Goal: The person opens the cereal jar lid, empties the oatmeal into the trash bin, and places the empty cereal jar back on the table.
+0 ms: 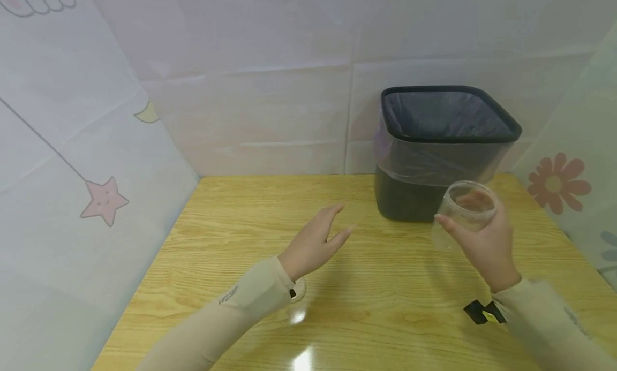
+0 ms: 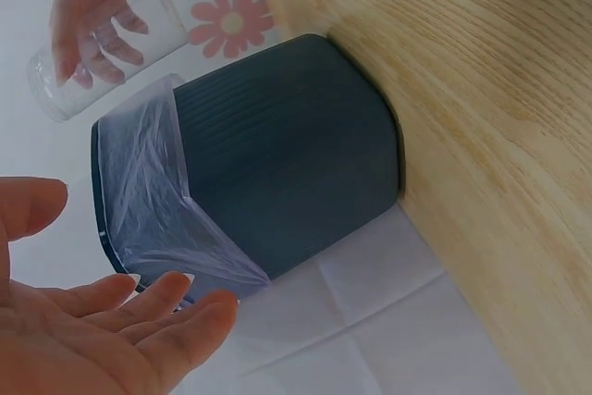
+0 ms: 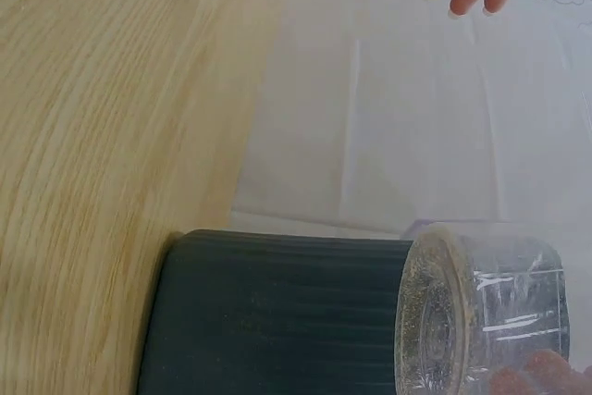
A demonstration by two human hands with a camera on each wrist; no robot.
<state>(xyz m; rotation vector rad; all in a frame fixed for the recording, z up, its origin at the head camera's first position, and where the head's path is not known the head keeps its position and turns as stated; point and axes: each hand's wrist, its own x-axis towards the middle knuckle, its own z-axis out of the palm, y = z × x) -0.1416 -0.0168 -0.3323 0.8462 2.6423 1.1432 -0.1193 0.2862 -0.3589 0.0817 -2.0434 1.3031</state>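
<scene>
My right hand [image 1: 494, 245] grips a clear plastic jar [image 1: 445, 234] by its side, in front of the bin. The jar's open mouth faces up in the head view. Beneath the jar's wall, the right wrist view shows its see-through base and some fingertips [image 3: 546, 376]. My left hand [image 1: 315, 242] hovers over the table with fingers extended and thumb apart, holding nothing. Under the left wrist lies a small pale round object [image 1: 300, 290], mostly hidden by the sleeve.
A dark bin [image 1: 407, 194] with a translucent liner folded over its rim stands at the back right of the wooden table [image 1: 241, 210]. Pale sheets with printed stars and flowers [image 1: 552, 183] hang behind and at both sides.
</scene>
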